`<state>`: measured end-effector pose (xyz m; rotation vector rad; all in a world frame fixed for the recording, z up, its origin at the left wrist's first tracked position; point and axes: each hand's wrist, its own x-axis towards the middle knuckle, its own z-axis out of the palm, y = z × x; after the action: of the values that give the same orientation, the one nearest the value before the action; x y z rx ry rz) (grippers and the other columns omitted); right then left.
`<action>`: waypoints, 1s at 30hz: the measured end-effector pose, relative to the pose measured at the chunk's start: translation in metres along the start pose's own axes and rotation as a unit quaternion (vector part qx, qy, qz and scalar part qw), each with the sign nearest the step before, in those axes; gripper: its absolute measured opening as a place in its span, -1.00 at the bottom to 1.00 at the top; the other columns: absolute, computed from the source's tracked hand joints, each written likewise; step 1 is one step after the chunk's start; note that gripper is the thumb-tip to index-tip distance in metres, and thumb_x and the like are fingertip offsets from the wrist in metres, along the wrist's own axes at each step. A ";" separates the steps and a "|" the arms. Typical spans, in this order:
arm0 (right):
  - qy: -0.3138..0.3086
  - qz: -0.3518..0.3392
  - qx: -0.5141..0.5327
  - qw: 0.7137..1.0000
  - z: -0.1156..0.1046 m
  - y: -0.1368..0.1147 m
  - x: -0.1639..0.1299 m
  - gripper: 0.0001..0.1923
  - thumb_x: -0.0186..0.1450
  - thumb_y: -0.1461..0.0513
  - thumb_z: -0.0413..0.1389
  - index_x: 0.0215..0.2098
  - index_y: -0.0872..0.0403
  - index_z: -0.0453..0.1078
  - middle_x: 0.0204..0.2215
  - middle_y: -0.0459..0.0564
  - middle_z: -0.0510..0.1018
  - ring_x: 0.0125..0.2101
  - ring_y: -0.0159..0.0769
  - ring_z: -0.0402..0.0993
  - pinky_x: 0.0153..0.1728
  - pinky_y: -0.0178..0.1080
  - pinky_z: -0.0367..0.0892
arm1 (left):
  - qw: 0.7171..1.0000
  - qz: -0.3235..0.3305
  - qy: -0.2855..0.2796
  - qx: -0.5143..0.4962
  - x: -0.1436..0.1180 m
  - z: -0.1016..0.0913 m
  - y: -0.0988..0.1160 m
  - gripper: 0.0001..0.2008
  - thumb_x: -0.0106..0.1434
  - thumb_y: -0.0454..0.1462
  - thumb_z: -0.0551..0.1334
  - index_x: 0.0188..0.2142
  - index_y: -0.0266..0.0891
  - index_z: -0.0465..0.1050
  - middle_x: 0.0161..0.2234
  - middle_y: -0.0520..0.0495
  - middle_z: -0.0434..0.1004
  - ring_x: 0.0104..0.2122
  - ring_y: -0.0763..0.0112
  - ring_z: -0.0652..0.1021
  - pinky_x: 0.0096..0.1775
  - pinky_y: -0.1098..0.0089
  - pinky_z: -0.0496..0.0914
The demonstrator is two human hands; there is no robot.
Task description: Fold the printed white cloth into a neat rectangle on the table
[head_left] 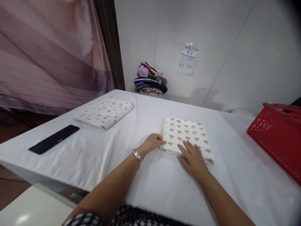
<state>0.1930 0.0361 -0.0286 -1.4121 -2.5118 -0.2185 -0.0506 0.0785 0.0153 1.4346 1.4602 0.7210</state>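
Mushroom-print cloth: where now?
In the head view, the mushroom-print cloth lies right of centre on the white table, left of the red basket, left grip at its left edge and right grip on top.

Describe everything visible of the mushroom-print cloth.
The mushroom-print cloth looks like soft white fabric with greyish mushrooms, two reddish ones near the far edge. Folded into a layered rectangle, it lies flat on the white table. The left hand holds its left edge; the right hand rests on its near side.
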 end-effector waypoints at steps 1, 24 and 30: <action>0.002 0.001 0.001 1.000 0.000 0.000 0.000 -0.49 0.32 0.09 -0.09 0.23 -0.06 0.09 0.23 0.09 0.13 0.21 -0.03 0.01 0.12 0.13 -0.05 | 1.000 0.007 0.011 0.006 -0.002 0.001 -0.002 -0.75 -0.03 -0.16 0.27 -0.59 -0.24 0.24 -0.60 0.11 0.25 -0.57 0.52 0.27 -0.51 0.46 0.11; 0.027 0.005 0.008 1.000 0.005 -0.003 0.000 -0.50 0.32 0.09 -0.09 0.21 -0.02 0.12 0.19 0.06 0.21 0.20 -0.10 0.05 0.14 0.09 -0.04 | 0.980 0.082 0.157 0.096 -0.023 0.016 0.000 -0.85 0.13 -0.21 0.18 -0.52 -0.19 0.32 -0.48 0.07 0.43 -0.46 0.44 0.41 -0.44 0.44 0.20; 0.021 0.005 0.010 1.000 0.004 -0.003 0.001 -0.49 0.31 0.11 -0.08 0.22 -0.02 0.10 0.20 0.06 0.20 0.20 -0.11 0.04 0.14 0.08 -0.04 | 0.985 0.071 0.152 0.041 -0.021 0.017 -0.003 -0.84 0.10 -0.21 0.19 -0.55 -0.20 0.31 -0.54 0.09 0.39 -0.51 0.46 0.37 -0.48 0.45 0.20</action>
<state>0.1896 0.0363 -0.0325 -1.3973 -2.4665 -0.2184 -0.0391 0.0544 0.0106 1.5544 1.6455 1.0157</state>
